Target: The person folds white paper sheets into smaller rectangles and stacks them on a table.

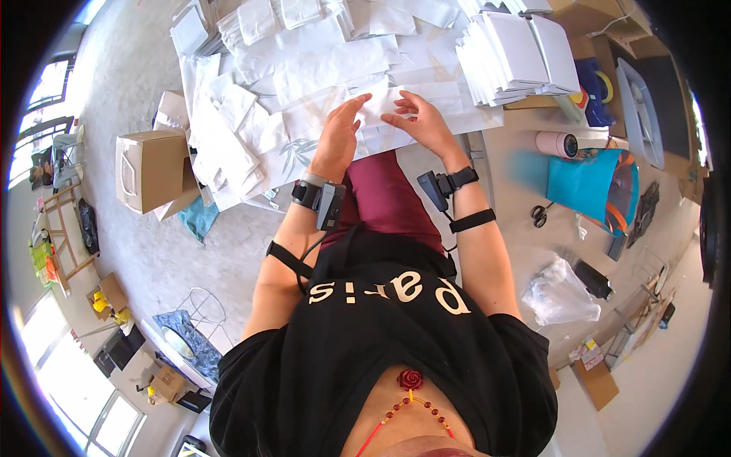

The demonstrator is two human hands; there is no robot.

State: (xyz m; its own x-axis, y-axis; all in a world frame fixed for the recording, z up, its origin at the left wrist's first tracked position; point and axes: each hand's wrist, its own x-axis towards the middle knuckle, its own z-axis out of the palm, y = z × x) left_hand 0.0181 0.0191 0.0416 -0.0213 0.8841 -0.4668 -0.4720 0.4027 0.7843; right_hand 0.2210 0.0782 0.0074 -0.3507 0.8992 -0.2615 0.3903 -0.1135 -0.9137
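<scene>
Pale grey floor (236, 259) spreads around a counter (476, 118) whose white covering bears a faint leaf print. Over its near edge, the left hand (341, 131) and right hand (424, 126) face each other, fingers loosely curled and spread apart, neither with a clear grip on anything; whether the fingertips brush what lies below cannot be told. Between and just beyond them lies a white sheet (378, 113), flat on the counter, its outline hard to pick out against the other whites. It looks thin and papery, so it should be very light, soft enough to bend, and quick to crease or tear; a gentle pinch at a corner or along an edge would likely suit it best, with the other palm flat to stop it sliding. To the left, loose white pieces (228, 141) lie in an overlapping, crumpled heap; beyond the hands, flatter white pieces (335, 65) lie in smooth layers. At the right stand thick stacks (518, 53), crisp-edged, rectangular and stiffer-looking. Farther out are a boxy brown cardboard carton (148, 171), a slumped turquoise bag (590, 186), dark-handled scissors (540, 216) and a crinkled, see-through plastic bag (560, 289).
</scene>
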